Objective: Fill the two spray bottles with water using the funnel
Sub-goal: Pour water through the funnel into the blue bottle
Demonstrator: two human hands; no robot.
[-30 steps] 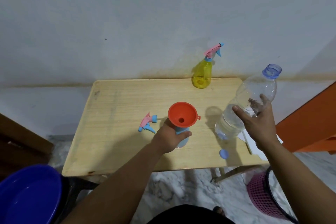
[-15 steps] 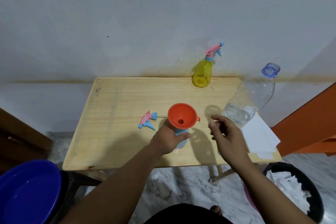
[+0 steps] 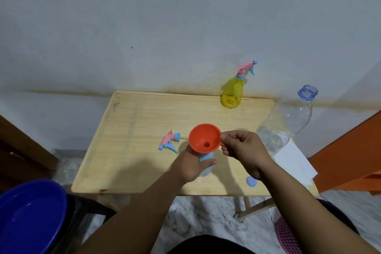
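Observation:
An orange funnel (image 3: pixel 204 137) sits in the neck of a light blue spray bottle (image 3: pixel 206 163) near the middle of the wooden table (image 3: pixel 134 150). My left hand (image 3: pixel 190 166) grips that bottle's body. My right hand (image 3: pixel 244 150) pinches the funnel's small tab at its right rim. The bottle's pink and blue spray head (image 3: pixel 169 141) lies on the table to the left. A yellow spray bottle (image 3: pixel 232 94) with its spray head on stands at the back edge. A clear plastic water bottle (image 3: pixel 286 121), uncapped and partly filled, stands at the right.
A blue bottle cap (image 3: pixel 252 182) lies near the table's front edge. White paper (image 3: pixel 294 163) lies at the right edge. A dark blue basin (image 3: pixel 26 216) sits low at the left, a pink basket (image 3: pixel 287 237) low at the right. An orange panel (image 3: pixel 350 156) stands to the right.
My right hand set the water bottle down on the table's right side, let it go, and moved left to pinch the funnel's tab. My left hand stayed on the blue bottle.

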